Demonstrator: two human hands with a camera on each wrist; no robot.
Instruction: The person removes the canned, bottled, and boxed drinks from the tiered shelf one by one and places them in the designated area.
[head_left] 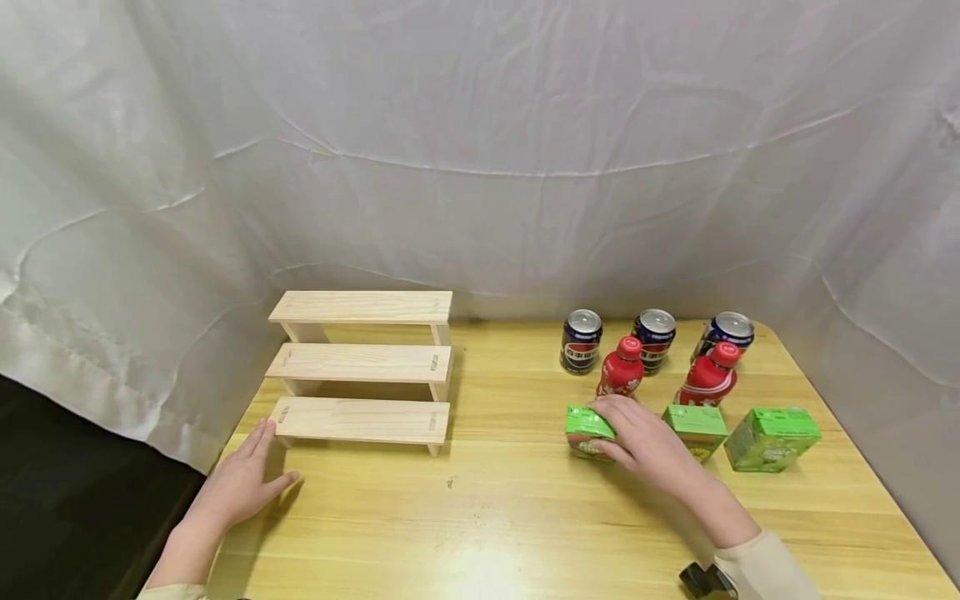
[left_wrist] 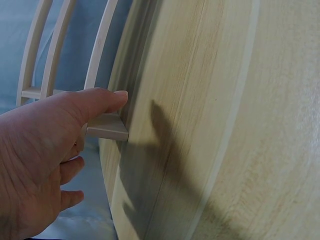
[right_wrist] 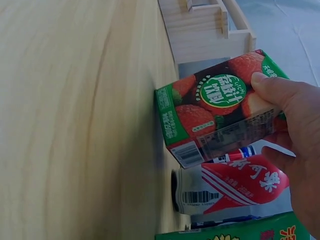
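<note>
My right hand (head_left: 648, 442) grips a lychee juice box (right_wrist: 215, 102) with a green top, thumb on its printed front and fingers behind. In the head view that box stands in front of a red-capped bottle (head_left: 621, 368). At the left, my left hand (head_left: 236, 485) lies by the front left corner of a three-tier wooden shelf (head_left: 363, 419). Its fingers are extended, and the fingertips reach the end of the lowest tier. The left wrist view shows the thumb stretched out over the shelf's end; whether the hand presses on the wood is hard to tell.
Two more green juice boxes, one (head_left: 696, 429) beside the right hand and another (head_left: 772, 440) farther right, stand on the wooden table (head_left: 480, 517). Behind them are a second red bottle (head_left: 708, 377) and dark blue cans (head_left: 581, 342). A grey curtain (head_left: 480, 225) hangs along the back.
</note>
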